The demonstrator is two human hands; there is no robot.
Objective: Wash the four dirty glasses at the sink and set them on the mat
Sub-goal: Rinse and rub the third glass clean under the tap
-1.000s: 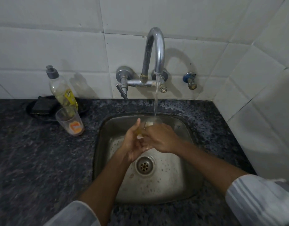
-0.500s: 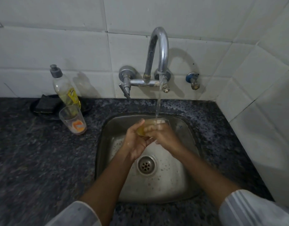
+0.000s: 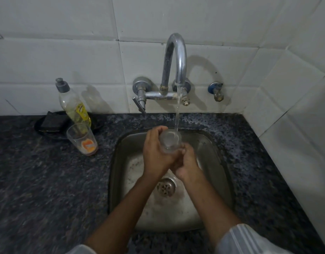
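Note:
A clear glass (image 3: 170,141) is held upright over the steel sink (image 3: 220,173), its mouth under the stream of water from the tap (image 3: 176,57). My left hand (image 3: 156,153) wraps its left side. My right hand (image 3: 188,165) grips it low on the right, near the base. A second glass (image 3: 83,139) with an orange residue at the bottom stands on the dark granite counter (image 3: 48,180) to the left of the sink. No mat is in view.
A dish soap bottle (image 3: 72,103) stands behind the counter glass, next to a black dish with a dark scrubber (image 3: 53,120). White tiled walls close in at the back and right. A small valve (image 3: 216,90) sticks out right of the tap.
The glass has turned from lying between my hands to upright with its mouth under the water. My right hand slid from over the top down to the base.

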